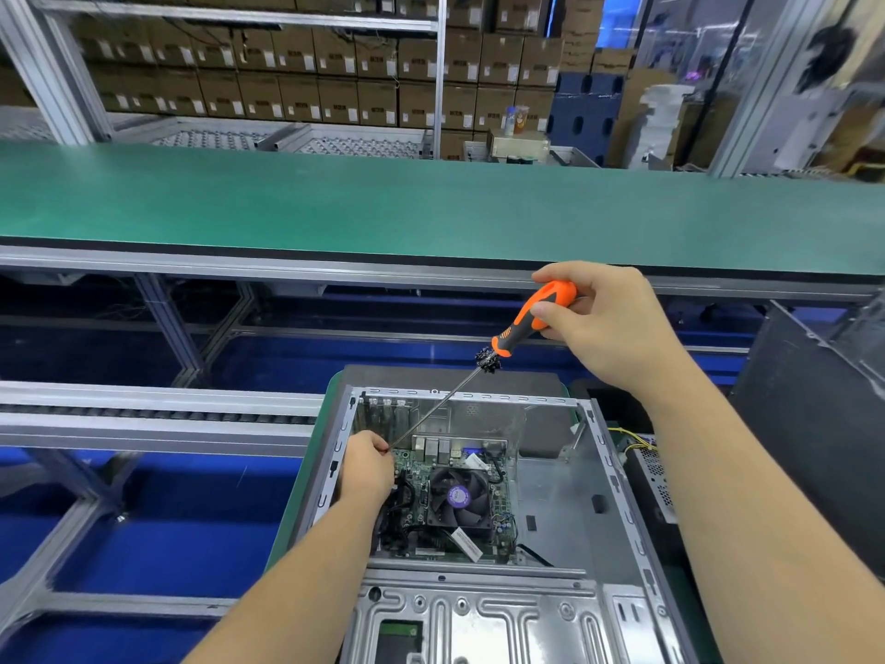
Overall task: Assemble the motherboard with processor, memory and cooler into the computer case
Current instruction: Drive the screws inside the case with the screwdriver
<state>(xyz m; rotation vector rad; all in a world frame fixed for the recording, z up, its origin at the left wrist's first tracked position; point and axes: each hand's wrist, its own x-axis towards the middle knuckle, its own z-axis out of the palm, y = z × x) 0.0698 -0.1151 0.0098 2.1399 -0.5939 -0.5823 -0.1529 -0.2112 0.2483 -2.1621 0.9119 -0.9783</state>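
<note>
An open grey computer case (565,476) lies on its side in front of me. Inside it sits the green motherboard (421,476) with a black cooler fan (459,496) on top. My right hand (608,328) grips the orange handle of a long screwdriver (536,318), held high above the case's far edge. A clump of dark screws clings to the shaft just below the handle. The shaft slants down to the left. My left hand (366,467) pinches the tip at the board's far left corner, where the tip itself is hidden by my fingers.
A long green conveyor belt (431,203) runs across beyond the case. Grey roller rails (143,414) lie to the left over a blue floor. A dark case panel (814,400) stands at the right. Stacked cardboard boxes fill the background shelves.
</note>
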